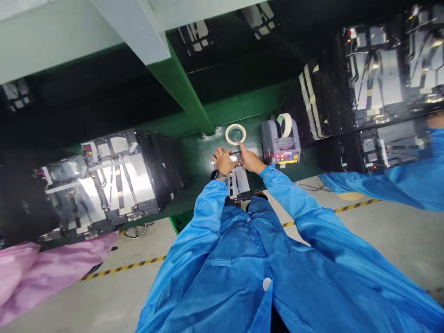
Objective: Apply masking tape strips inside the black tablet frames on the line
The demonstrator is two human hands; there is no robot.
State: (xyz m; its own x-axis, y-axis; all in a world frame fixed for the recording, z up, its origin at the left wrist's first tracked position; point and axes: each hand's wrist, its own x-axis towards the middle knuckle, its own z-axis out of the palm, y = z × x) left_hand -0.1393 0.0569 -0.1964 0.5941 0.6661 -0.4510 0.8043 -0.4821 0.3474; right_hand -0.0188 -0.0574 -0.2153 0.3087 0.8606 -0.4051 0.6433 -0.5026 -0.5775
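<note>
An opened, phone-like electronic device [239, 182] with silver panels and a black frame lies at the bench edge, right in front of me. My left hand [222, 162] rests at its upper left part with the fingers spread, a watch on that wrist. At the upper right, my right hand [251, 161] has thumb and forefinger close together over the device's far end. A thin, pale sliver shows near those fingertips; what they pinch is too small to name. A roll of cream tape [235, 134] lies flat just beyond both hands.
A grey tape dispenser [281, 142] with a lit panel stands on the right. Rows of opened devices [114, 180] stand on the left, with more [376, 78] on the right. A green post [183, 88] rises behind. A pink sleeve [62, 263] and another blue sleeve [385, 187] flank me.
</note>
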